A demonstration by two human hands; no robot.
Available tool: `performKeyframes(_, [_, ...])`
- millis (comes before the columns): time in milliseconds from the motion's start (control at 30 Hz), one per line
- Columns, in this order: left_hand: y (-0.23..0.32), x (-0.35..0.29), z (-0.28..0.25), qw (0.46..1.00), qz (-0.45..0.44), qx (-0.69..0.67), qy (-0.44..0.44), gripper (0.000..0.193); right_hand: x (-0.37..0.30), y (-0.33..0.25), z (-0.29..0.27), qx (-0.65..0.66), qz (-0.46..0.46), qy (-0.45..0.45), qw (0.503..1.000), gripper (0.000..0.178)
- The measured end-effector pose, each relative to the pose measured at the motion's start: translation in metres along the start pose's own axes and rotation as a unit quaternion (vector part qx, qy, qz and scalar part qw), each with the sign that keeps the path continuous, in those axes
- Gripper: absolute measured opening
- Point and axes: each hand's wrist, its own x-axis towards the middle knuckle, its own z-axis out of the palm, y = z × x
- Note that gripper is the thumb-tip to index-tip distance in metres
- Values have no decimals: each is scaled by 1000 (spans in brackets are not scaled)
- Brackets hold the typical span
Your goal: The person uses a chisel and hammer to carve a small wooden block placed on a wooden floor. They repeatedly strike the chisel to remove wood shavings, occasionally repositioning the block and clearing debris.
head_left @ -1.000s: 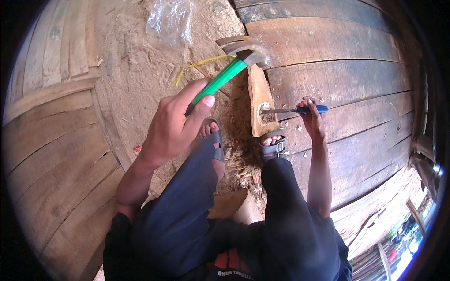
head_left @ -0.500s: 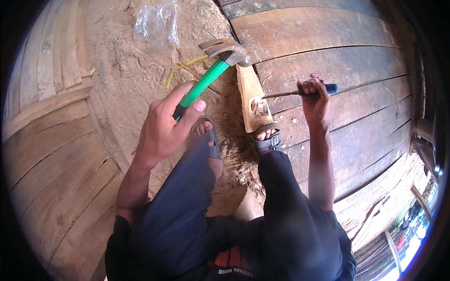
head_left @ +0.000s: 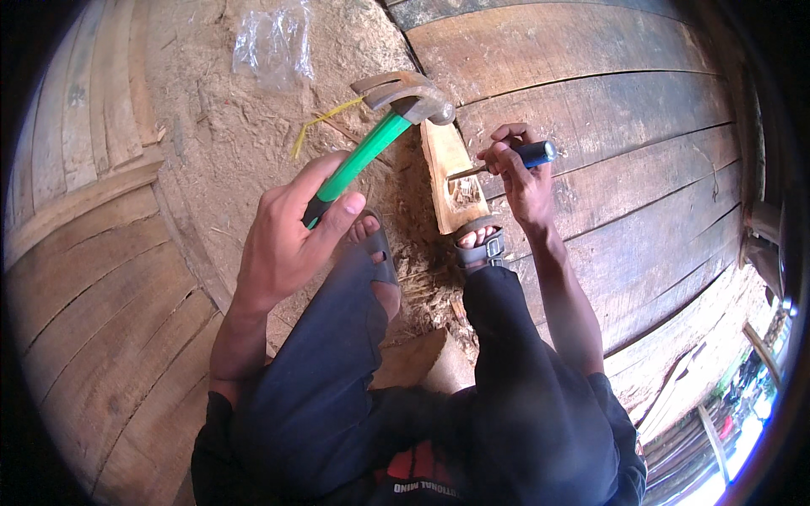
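My left hand [head_left: 291, 223] is closed around the green and black handle of a claw hammer [head_left: 371, 148]. The hammer's metal head is raised over the far end of a pale wooden block [head_left: 439, 156]. A rough hollow with loose wood chips [head_left: 464, 196] is cut into this block. In my right hand [head_left: 525, 181] is a thin-shafted chisel [head_left: 536, 154] with a blue and black handle, gripped by closed fingers. It lies at a low slant, its tip at the hollow's far edge. My right sandalled foot [head_left: 479, 240] rests against the block's near end.
Wooden planks [head_left: 607, 110] spread along the right, with small chips scattered on them. Bare earth [head_left: 211, 126] lies to the left, with a clear plastic bag [head_left: 274, 46] and a yellow strip [head_left: 329, 116]. More boards [head_left: 93, 295] stand at the far left.
My right hand has moved left and slightly up, tilting the chisel's handle toward the camera and shifting its tip to the hollow's far edge. The hammer stays raised, nearly unmoved.
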Motion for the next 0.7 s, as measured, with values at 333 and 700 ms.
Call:
performKeyframes(333, [11, -8, 2, 993, 92, 58, 35, 41, -5, -10, 28, -179, 41, -35, 982, 24])
performKeyframes(700, [29, 2, 13, 975, 160, 151, -38, 41, 8, 8, 23, -267, -42, -137, 953, 29])
